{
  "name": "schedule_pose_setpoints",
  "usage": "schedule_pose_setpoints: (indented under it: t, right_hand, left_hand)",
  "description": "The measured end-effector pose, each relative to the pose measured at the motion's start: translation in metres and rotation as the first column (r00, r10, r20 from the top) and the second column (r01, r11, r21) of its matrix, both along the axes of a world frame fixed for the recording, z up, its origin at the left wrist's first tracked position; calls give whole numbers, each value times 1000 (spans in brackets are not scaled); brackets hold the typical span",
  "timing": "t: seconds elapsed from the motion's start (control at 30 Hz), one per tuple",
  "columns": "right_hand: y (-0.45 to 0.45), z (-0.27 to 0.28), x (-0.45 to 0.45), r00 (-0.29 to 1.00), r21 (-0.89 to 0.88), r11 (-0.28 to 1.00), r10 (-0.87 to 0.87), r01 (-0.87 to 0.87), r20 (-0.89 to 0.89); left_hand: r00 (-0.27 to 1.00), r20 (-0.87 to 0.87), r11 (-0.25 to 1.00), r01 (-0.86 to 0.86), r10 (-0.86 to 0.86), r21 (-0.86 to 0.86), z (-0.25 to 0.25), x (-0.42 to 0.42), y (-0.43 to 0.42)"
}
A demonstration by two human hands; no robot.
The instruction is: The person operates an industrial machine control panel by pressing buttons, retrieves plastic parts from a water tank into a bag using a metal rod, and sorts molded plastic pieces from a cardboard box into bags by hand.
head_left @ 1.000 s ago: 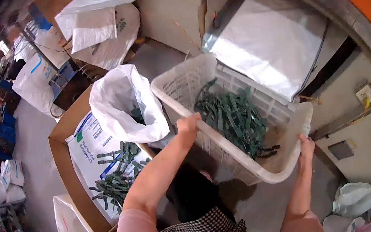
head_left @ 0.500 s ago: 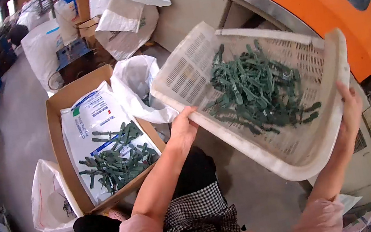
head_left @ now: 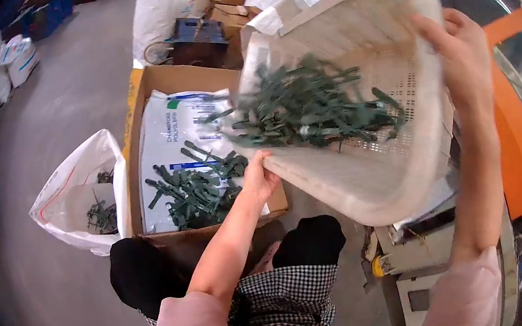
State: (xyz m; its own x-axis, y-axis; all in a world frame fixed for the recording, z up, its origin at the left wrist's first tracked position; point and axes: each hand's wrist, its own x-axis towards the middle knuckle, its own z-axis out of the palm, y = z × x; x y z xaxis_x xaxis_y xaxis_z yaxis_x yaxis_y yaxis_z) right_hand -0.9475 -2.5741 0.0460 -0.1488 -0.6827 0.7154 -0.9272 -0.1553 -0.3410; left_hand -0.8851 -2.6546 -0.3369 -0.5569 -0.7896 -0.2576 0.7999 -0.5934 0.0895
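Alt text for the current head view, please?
A left hand and right hand hold a white plastic crate of dark green strip-like pieces tilted toward a cardboard box, where similar pieces lie on a printed white sack. An open white bag stands beside the box.

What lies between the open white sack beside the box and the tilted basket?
In the head view, the cardboard box lies between the sack and the basket, holding a printed white bag with green pieces on top.
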Motion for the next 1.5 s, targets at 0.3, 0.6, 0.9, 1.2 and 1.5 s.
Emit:
schedule_pose_setpoints:
  t: [0.3, 0.6, 0.9, 1.2, 1.5]
  right_hand:
    - [-76, -28, 86, 904, -115, 983, 80, -140, -421]
    - [-42, 5, 67, 963, -113, 979, 138, -168, -233]
    - [120, -13, -161, 910, -284, 938, -71, 201, 409]
    - [344, -253, -267, 501, 54, 713, -542, 699, 675]
    - [449, -424, -279, 95, 307, 616, -531, 725, 842]
  left_hand:
    - [944, -305, 990, 137, -124, 24, -29, -20, -45]
    - [967, -204, 986, 133, -152, -104, 3, -24, -74]
    - [991, 111, 953, 106, -77, -284, 93, -29, -13]
    - [806, 544, 784, 487, -234, -385, 80, -144, 71]
    - [342, 887, 273, 926, -311, -262, -105, -231, 116]
